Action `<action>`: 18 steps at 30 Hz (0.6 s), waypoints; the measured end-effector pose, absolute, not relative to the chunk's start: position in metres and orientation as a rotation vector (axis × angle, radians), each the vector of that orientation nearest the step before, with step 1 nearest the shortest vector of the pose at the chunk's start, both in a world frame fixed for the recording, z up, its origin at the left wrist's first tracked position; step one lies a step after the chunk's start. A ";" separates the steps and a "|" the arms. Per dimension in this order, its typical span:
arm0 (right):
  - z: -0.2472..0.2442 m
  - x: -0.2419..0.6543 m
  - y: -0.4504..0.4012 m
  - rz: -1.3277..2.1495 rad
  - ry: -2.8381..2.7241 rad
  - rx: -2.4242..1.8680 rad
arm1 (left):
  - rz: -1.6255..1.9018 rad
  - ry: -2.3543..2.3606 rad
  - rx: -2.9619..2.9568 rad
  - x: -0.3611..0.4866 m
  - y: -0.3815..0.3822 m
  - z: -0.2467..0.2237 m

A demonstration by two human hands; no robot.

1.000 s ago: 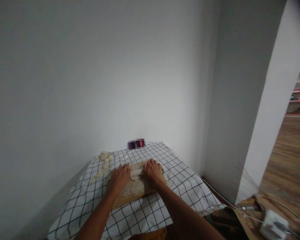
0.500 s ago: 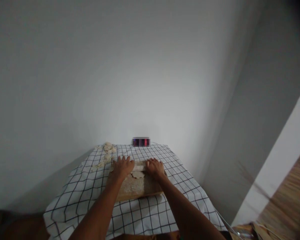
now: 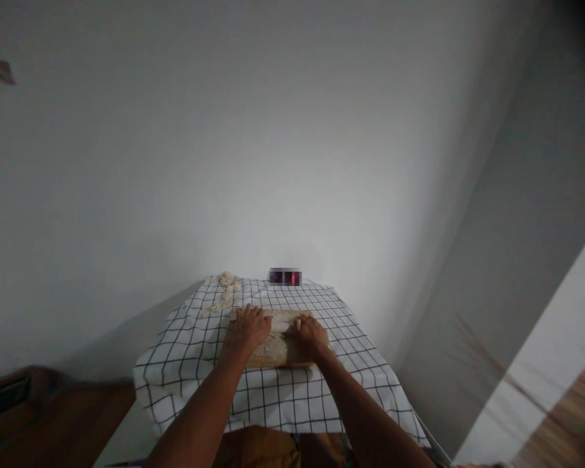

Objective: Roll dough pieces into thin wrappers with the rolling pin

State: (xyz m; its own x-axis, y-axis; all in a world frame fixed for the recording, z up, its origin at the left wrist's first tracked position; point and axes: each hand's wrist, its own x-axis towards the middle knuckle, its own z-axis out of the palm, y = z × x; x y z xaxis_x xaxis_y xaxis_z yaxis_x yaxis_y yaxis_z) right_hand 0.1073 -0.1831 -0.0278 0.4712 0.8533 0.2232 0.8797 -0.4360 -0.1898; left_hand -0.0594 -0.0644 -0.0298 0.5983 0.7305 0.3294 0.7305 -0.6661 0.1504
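A floured wooden board (image 3: 273, 357) lies on a checked cloth (image 3: 273, 403). Across it, between my hands, shows a pale rolling pin (image 3: 283, 322), its ends covered by my hands. My left hand (image 3: 252, 327) lies over the left end with its fingers pointing away from me. Curled round the right end is my right hand (image 3: 312, 335). Any dough under the pin is hard to make out. Lumps of pale dough (image 3: 228, 281) and scattered crumbs (image 3: 219, 304) sit on the cloth at the far left.
A small blurred dark box (image 3: 285, 277) stands at the table's far edge against the white wall (image 3: 292, 162). Brown wooden furniture (image 3: 53, 416) is low at the left. Thin twigs (image 3: 497, 364) show at the right.
My hands and the rolling pin have come slightly nearer to me over the board. My right hand has curled more. The sheet of dough seen before the pin is no longer distinct. The view has shifted.
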 end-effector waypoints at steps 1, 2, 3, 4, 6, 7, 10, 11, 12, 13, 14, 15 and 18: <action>-0.027 0.106 -0.185 -0.141 -1.483 -2.447 | -0.596 -1.266 -2.798 -0.060 -0.065 -0.031; -0.028 0.106 -0.186 -0.143 -1.497 -2.446 | -0.614 -1.248 -2.792 -0.061 -0.065 -0.032; -0.028 0.106 -0.186 -0.143 -1.514 -2.443 | -0.614 -1.247 -2.792 -0.060 -0.064 -0.033; -0.029 0.107 -0.185 -0.142 -1.522 -2.440 | -0.595 -1.256 -2.795 -0.059 -0.064 -0.032; -0.033 0.110 -0.181 -0.148 -1.507 -2.424 | -0.534 -1.297 -2.807 -0.056 -0.062 -0.029; -0.035 0.112 -0.179 -0.153 -1.489 -2.413 | -0.503 -1.322 -2.814 -0.054 -0.061 -0.027; -0.040 0.119 -0.169 -0.173 -1.449 -2.381 | -0.436 -1.367 -2.829 -0.046 -0.056 -0.020; -0.041 0.120 -0.166 -0.178 -1.445 -2.377 | -0.423 -1.381 -2.833 -0.044 -0.053 -0.018; -0.042 0.122 -0.163 -0.182 -1.440 -2.379 | -0.416 -1.394 -2.838 -0.041 -0.049 -0.018; -0.042 0.124 -0.159 -0.183 -1.436 -2.387 | -0.420 -1.409 -2.841 -0.039 -0.045 -0.018; -0.042 0.126 -0.156 -0.181 -1.430 -2.399 | -0.426 -1.426 -2.844 -0.036 -0.040 -0.019; -0.042 0.127 -0.153 -0.179 -1.421 -2.413 | -0.435 -1.445 -2.844 -0.034 -0.036 -0.021; -0.043 0.131 -0.145 -0.175 -1.392 -2.429 | -0.426 -1.490 -2.836 -0.028 -0.025 -0.023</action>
State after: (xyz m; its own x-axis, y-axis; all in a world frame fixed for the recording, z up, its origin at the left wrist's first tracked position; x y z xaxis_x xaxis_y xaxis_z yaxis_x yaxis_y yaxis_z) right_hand 0.1306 -0.1446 -0.0430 0.5136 0.8150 0.2684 0.8560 -0.4652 -0.2255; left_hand -0.0283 -0.0253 -0.0233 0.5411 0.8194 0.1891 0.7956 -0.5717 0.2005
